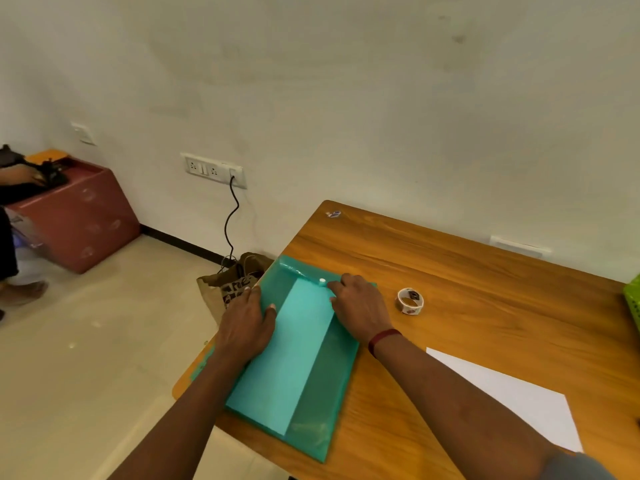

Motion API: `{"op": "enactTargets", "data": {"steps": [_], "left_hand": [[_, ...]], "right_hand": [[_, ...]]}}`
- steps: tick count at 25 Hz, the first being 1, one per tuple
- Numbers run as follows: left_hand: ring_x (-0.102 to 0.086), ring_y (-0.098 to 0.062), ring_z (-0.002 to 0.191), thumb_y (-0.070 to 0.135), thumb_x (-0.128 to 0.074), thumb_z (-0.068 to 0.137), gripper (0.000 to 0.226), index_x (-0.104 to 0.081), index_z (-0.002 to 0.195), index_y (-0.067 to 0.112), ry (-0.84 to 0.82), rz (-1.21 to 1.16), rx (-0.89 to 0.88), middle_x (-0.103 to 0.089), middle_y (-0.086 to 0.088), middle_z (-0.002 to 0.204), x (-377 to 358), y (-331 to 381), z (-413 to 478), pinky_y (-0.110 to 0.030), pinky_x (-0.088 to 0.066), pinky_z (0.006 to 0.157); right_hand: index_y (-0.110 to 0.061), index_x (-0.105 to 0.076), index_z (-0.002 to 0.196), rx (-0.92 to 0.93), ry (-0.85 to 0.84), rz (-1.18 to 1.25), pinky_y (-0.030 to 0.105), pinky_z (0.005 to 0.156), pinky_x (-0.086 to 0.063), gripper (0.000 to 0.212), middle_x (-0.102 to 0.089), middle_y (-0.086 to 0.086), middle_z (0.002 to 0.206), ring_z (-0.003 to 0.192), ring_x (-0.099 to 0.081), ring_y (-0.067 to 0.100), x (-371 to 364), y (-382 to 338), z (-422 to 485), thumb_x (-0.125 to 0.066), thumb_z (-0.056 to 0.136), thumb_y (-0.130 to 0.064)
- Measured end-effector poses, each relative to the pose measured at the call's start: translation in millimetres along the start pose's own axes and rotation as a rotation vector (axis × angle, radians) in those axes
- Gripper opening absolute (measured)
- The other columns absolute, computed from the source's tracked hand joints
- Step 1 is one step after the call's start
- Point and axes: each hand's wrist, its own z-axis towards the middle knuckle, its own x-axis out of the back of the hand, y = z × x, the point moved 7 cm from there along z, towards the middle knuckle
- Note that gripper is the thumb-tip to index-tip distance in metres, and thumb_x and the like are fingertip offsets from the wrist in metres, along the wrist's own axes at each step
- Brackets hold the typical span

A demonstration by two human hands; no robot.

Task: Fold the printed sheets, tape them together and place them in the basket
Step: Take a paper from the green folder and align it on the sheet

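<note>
Light, limp and probably slick against plastic, the sheets (294, 351) lie inside the green folder (322, 393) at the surface's (450, 271) left edge and are best drawn out by a free edge, while the left hand (247, 323) presses flat on the folder and the right hand (360, 306) curls by the snap button (322, 280), perhaps pinching.

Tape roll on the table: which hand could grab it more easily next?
Right, probably. The right hand is on the green folder, and the tape roll sits just beyond it on that side. The left hand is at the folder's left edge, farther away.
</note>
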Motion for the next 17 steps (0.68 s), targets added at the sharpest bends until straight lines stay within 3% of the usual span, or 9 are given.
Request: {"op": "enactTargets", "data": {"steps": [8,12,14,17], "left_hand": [[-0.05,-0.025,0.121,0.043,-0.041,0.099,0.054,-0.04,0.143,0.013,0.104,-0.044,-0.003,-0.053,-0.008,0.139,-10.2,-13.0,-1.8,-0.045,-0.046,0.1],[-0.048,-0.025,0.125,0.041,-0.045,0.099,0.052,-0.042,0.144,0.015,0.147,-0.078,0.021,-0.052,-0.007,0.141,-8.0,-13.8,-2.4,-0.044,-0.044,0.102],[-0.048,-0.025,0.125,0.04,-0.047,0.099,0.052,-0.043,0.144,0.015,0.178,-0.099,0.022,-0.053,-0.007,0.141,-5.6,-12.5,-4.7,-0.044,-0.042,0.102],[-0.05,-0.025,0.123,0.041,-0.048,0.099,0.051,-0.044,0.144,0.017,0.222,-0.13,0.015,-0.054,-0.006,0.139,-0.5,-10.6,-7.2,-0.044,-0.041,0.101]], "right_hand": [[-0.013,-0.065,0.107,-0.148,0.099,0.034,0.032,0.054,-0.041,0.02,-0.068,0.007,0.085,0.072,-0.061,0.027,-8.0,10.4,25.6,-0.048,0.097,-0.017],[-0.013,-0.054,0.119,-0.244,0.152,0.229,0.031,0.05,-0.04,0.024,-0.064,0.004,0.079,0.065,-0.058,0.024,-2.1,25.3,36.1,-0.05,0.095,-0.014],[-0.016,-0.048,0.115,-0.287,0.09,0.329,0.03,0.048,-0.034,0.026,-0.06,0.001,0.076,0.061,-0.052,0.019,-5.8,33.9,45.1,-0.05,0.09,-0.008],[-0.018,-0.062,0.088,-0.281,-0.087,0.358,0.031,0.063,-0.045,0.02,-0.069,0.005,0.087,0.08,-0.062,0.024,-18.1,37.4,62.9,-0.053,0.084,0.0]]}}
